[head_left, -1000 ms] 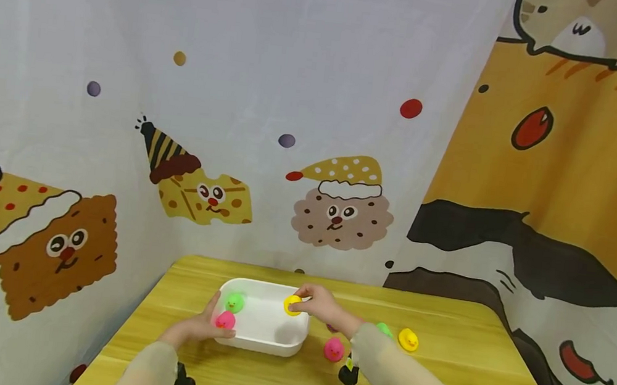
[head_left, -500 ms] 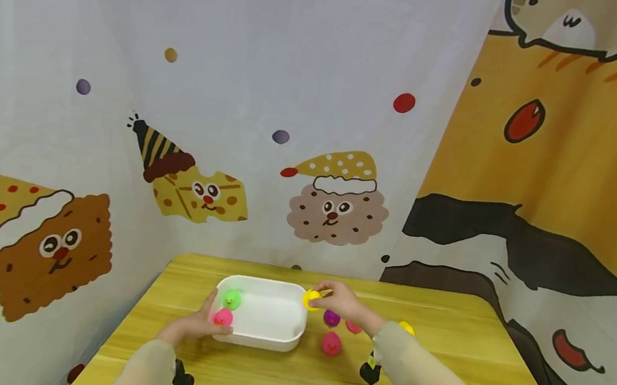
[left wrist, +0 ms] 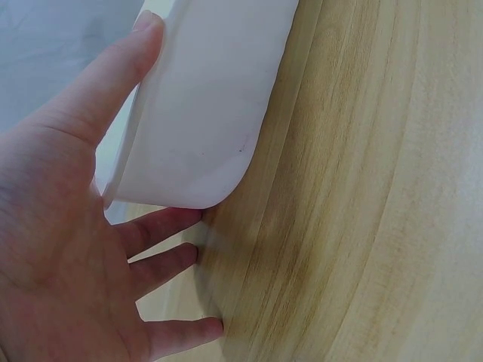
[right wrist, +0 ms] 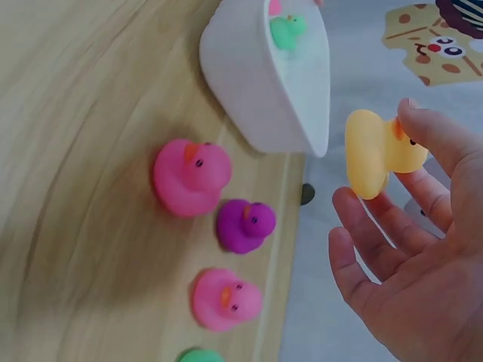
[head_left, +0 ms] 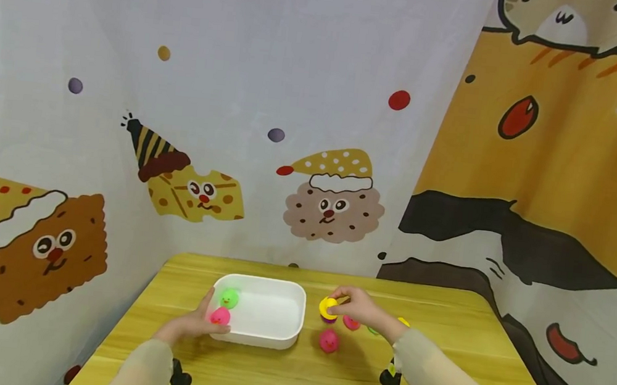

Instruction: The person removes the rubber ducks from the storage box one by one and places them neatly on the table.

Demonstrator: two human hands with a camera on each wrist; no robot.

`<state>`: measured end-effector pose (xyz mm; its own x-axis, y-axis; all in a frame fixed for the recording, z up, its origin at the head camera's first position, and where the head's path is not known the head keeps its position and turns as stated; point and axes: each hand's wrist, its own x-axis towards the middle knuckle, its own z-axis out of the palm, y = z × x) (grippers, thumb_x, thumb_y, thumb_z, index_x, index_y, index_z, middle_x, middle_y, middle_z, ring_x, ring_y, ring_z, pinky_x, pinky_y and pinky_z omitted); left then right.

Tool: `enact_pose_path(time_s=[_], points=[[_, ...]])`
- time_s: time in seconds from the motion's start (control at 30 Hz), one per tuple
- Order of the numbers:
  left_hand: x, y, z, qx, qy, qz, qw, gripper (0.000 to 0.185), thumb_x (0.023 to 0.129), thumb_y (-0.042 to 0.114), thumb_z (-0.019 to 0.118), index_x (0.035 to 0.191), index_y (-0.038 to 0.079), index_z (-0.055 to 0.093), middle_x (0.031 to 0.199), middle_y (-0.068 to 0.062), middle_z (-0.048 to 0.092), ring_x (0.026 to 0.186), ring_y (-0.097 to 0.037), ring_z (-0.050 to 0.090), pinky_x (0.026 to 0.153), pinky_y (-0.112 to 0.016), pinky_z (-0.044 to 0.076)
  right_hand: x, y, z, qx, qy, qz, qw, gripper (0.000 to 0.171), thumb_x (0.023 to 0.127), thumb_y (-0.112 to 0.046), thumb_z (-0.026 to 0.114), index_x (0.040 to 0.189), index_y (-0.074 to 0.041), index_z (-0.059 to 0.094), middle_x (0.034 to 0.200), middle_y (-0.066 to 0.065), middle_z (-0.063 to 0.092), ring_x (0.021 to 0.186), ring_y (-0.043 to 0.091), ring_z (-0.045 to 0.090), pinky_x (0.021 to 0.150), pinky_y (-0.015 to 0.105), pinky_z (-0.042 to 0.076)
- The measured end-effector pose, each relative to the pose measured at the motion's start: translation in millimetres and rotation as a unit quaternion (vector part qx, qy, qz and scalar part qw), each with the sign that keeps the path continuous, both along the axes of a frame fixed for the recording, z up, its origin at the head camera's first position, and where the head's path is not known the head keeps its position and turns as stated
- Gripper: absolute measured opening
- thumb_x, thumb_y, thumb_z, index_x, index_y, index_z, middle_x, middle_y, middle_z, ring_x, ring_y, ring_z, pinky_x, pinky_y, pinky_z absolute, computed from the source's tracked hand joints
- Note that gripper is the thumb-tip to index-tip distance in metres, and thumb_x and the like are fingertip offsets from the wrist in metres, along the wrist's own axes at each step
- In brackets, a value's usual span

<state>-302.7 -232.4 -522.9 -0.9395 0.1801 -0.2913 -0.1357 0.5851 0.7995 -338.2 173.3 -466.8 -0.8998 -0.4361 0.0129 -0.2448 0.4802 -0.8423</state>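
Cartoon-printed fabric sheets, with biscuit figures in party hats, enclose the far and side edges of a light wooden desk [head_left: 442, 311]. Right hand [head_left: 361, 307]: grasping a small yellow rubber duck [head_left: 328, 308] between thumb and fingertips, held above the desk just right of the white rectangular plastic tub [head_left: 258, 336], toward the far edge. Directly below it sit a purple rubber duck [right wrist: 245, 225], a large pink rubber duck [right wrist: 191, 176] nearer the front edge, and a smaller pink rubber duck [right wrist: 225, 299] to the right. Left hand [head_left: 189, 325]: fingers released and spread, thumb laid against the tub's left wall, remaining fingers flat on the desk under its rim. Inside the tub, at its left end, lie a green rubber duck [head_left: 229, 298] and a pink duck [head_left: 220, 316].
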Motion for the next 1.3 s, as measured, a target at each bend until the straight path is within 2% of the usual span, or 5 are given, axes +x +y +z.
enact_pose_path(time_s=[0.27, 0.43, 0.7, 1.1, 1.3], points=[[0.5, -2, 0.2, 0.006, 0.002, -0.019, 0.9998, 0.123, 0.08, 0.044, 0.076, 0.15, 0.003, -0.017, 0.153, -0.034, -0.005, 0.135, -0.056, 0.009, 0.106, -0.071, 0.008, 5.4, 22, -10.7, -0.012, -0.019, 0.025, 0.999, 0.027, 0.085, -0.014, 0.075, 0.104, 0.002, 0.066, 0.102, 0.01, 0.064, 0.079, 0.018, 0.064, 0.068, 0.031, 0.056], [0.4, -1, 1.6, 0.009, -0.001, -0.016, 0.9998, 0.123, 0.079, 0.042, 0.077, 0.151, 0.002, -0.015, 0.153, -0.034, -0.004, 0.135, -0.055, 0.01, 0.107, -0.071, 0.009, 10.5, 33, -20.9, -0.009, -0.024, 0.018, 0.999, 0.027, 0.085, -0.014, 0.074, 0.104, 0.003, 0.066, 0.099, 0.01, 0.065, 0.078, 0.019, 0.063, 0.07, 0.036, 0.056], [-0.3, -1, 1.9, 0.003, 0.005, -0.023, 0.9997, 0.121, 0.081, 0.04, 0.076, 0.15, 0.001, -0.017, 0.152, -0.034, -0.006, 0.135, -0.056, 0.009, 0.106, -0.072, 0.009, 18.6, 48, -41.0, 0.016, -0.012, -0.01, 1.0, 0.028, 0.083, -0.014, 0.075, 0.105, 0.001, 0.067, 0.102, 0.009, 0.063, 0.082, 0.018, 0.055, 0.067, 0.027, 0.051], [-0.8, 0, 1.3, -0.001, -0.01, -0.003, 0.9999, 0.12, 0.081, 0.039, 0.076, 0.151, 0.002, -0.014, 0.153, -0.033, -0.002, 0.135, -0.054, 0.012, 0.105, -0.072, 0.01, 25.3, 62, -67.6, 0.025, -0.006, -0.025, 0.999, 0.025, 0.079, -0.011, 0.078, 0.099, 0.0, 0.067, 0.101, 0.007, 0.063, 0.089, 0.02, 0.056, 0.07, 0.027, 0.05], [-1.8, -2, -1.1, 0.002, 0.002, -0.016, 0.9999, 0.119, 0.083, 0.037, 0.075, 0.149, -0.001, -0.016, 0.152, -0.036, -0.001, 0.134, -0.055, 0.012, 0.106, -0.071, 0.01, 26.4, 63, -74.6, 0.028, -0.005, -0.037, 0.999, 0.026, 0.079, -0.01, 0.078, 0.099, 0.001, 0.067, 0.105, 0.01, 0.064, 0.088, 0.019, 0.06, 0.072, 0.027, 0.051]])
